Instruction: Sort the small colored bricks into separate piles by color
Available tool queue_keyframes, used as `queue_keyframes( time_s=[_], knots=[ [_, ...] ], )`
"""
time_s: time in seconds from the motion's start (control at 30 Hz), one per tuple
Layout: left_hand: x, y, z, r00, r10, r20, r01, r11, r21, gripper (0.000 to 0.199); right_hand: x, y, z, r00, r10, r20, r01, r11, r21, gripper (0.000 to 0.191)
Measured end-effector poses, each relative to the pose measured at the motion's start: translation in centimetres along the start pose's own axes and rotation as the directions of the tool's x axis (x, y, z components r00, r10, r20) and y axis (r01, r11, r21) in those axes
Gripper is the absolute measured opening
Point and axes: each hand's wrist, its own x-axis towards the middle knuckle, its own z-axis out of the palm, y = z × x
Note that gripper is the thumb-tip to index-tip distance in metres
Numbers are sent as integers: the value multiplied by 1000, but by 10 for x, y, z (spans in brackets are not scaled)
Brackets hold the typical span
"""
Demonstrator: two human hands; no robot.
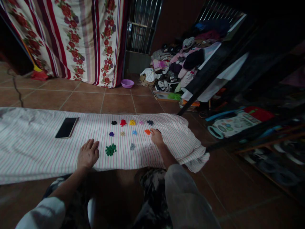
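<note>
Several small sorted heaps of coloured pieces lie on a striped cloth. My right hand is at the orange pieces, its fingertips drawn together against their right edge; whether a piece is between them is too small to tell. White pieces lie just below that hand. My left hand rests palm down on the cloth, fingers stretched out and holding nothing. To its right is the green heap, the largest. Grey pieces, light blue pieces, yellow pieces and red pieces lie between the hands.
A dark-screened phone lies on the cloth at the left. Beyond the cloth's far edge are the tiled floor, a purple basin and a pile of clothes. A dark metal post slants up past the cloth's right end.
</note>
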Motion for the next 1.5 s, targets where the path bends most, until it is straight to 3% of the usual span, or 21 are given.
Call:
queue_keyframes(
  time_s=[0.27,0.47,0.63,0.8,0.97,1.13,1.5],
  knots=[
    [-1,0,1,1000,12,-9,-12,999,46,42,-21,1,11,987,-102,-124,116,987,109,40],
    [-2,2,-2,1000,-23,-5,23,1000,13,41,-40,-19,20,965,-164,-202,200,964,173,37],
    [-4,1,-4,1000,-19,-5,18,999,-35,42,-51,-29,11,963,-206,-177,234,960,156,34],
    [-5,1,-5,1000,-22,-11,21,998,-51,43,-50,-17,-6,975,-171,-138,190,972,140,33],
    [-5,2,-4,1000,-7,-21,7,1000,-3,41,-30,2,-21,974,-135,-179,160,979,128,29],
    [-3,2,0,999,24,-32,-21,997,71,42,10,12,-29,971,-176,-163,185,982,43,26],
    [3,-1,8,995,76,-64,-68,991,119,43,86,6,7,955,-289,-67,285,956,-72,21]
  ],
)
